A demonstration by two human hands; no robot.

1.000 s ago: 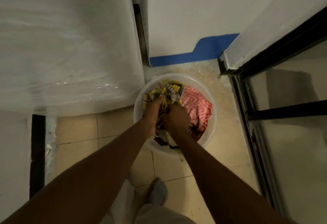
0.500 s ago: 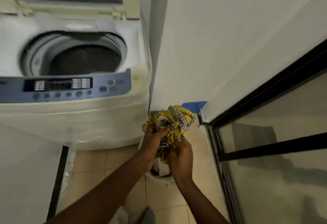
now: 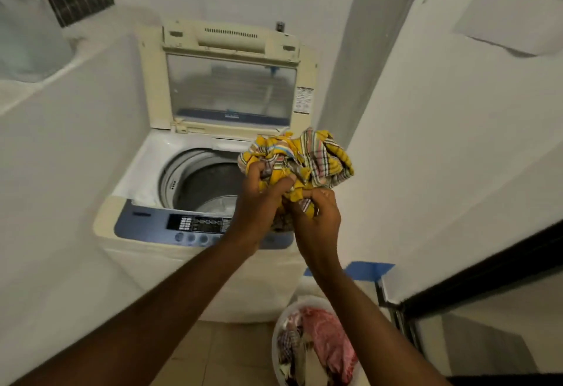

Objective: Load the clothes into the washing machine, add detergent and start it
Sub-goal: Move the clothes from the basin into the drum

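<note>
A bunched yellow plaid cloth is gripped from below by both my left hand and my right hand. They hold it above the right front corner of the top-loading washing machine. The machine's lid stands upright and the drum is exposed and looks dark inside. The blue control panel runs along the machine's front; my hands cover its right end. No detergent is visible.
A white basin sits on the tiled floor at the machine's right front, holding a pink garment and other clothes. White walls close in on the left and right. A dark-framed door is at the lower right.
Both hands have lifted the yellow plaid cloth out of the basin and up over the machine's top. The view has tilted up from the floor to the open machine.
</note>
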